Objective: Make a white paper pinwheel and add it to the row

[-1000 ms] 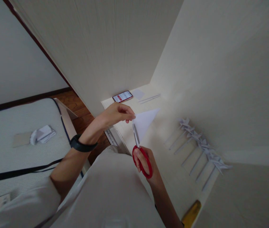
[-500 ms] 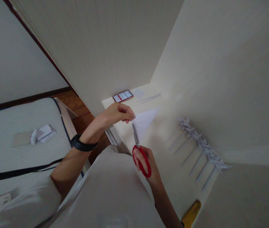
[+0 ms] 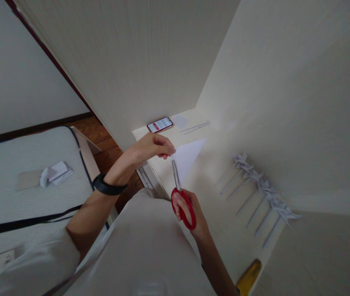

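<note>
Between the thumb and fingers of my left hand [image 3: 158, 146] is the corner of a white sheet of paper [image 3: 190, 156], folded into a triangle. My right hand [image 3: 195, 209] is closed around the red handles of a pair of scissors [image 3: 184, 205]. Their metal blades point up and lie along the paper's left edge, just below my left fingertips. Whether the blades bite into the paper I cannot tell.
Paper pinwheels [image 3: 264, 187] on thin sticks lie in a row along the wall at right. A phone [image 3: 160, 124], a small paper square [image 3: 180, 121] and thin sticks [image 3: 195, 127] lie at the back. A yellow object [image 3: 249, 277] sits at lower right, a mattress [image 3: 33, 148] at left.
The scissors and my right hand have shifted very slightly left, and the blades look a little more apart. My left hand still holds the paper in nearly the same spot.
</note>
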The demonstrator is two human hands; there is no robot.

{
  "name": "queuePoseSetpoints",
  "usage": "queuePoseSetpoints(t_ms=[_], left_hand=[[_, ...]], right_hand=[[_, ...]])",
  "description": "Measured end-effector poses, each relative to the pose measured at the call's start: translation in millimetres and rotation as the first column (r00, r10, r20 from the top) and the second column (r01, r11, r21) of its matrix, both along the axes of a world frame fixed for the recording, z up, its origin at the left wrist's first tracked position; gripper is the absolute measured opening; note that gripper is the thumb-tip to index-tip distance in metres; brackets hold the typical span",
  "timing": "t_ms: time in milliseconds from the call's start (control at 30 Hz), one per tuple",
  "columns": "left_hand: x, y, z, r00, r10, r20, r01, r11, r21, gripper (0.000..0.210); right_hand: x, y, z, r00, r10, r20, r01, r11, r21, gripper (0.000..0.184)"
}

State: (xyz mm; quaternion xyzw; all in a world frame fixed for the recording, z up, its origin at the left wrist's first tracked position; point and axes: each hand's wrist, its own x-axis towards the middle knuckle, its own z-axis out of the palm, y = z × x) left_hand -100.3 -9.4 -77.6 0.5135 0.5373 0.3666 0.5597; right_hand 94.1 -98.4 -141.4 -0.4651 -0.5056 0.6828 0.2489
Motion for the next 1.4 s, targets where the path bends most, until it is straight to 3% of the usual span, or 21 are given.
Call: queuePoseSetpoints(t_ms=[700,1400], left_hand=[[6.1,-2.5,0.8,0.999,-0.051,0.009,0.052,0.998,-0.04,0.011],[3.6,-2.2,-4.1,0.997,-0.06,0.051,0.063,0.996,-0.059,0.013]], right_hand=[[-2.1,4.0,-1.1,0.996,-0.029,-0.08,0.024,0.998,-0.056,0.047],[-0.1,2.7,-1.1,1.0,-0.001,0.011,0.001,1.0,0.01,0.048]])
